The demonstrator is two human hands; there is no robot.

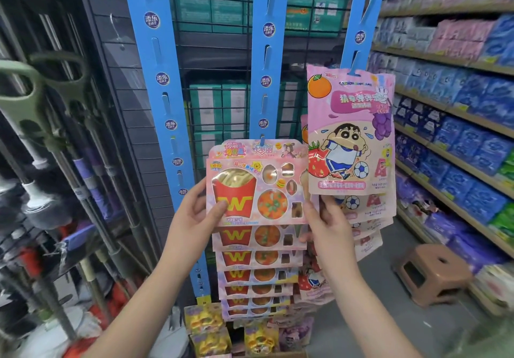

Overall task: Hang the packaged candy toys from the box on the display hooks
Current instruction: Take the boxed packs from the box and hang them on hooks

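A pink candy toy pack (257, 185) with a red fries box and a pizza sits at the middle blue hanging strip (268, 60), its top slot at a hook. My left hand (194, 215) pinches its lower left corner with the thumb on the front. My right hand (325, 221) grips its lower right edge. Below it hang several identical packs (257, 271) in an overlapping column. The box (250, 338) at the bottom holds more yellow and purple packs.
Pink cartoon pouches (351, 132) hang on the right blue strip. The left blue strip (164, 107) shows bare slots. Mops and poles (55, 190) crowd the left. Shelves of blue and pink packages (459, 135) line the right, with a brown stool (432, 271) on the floor.
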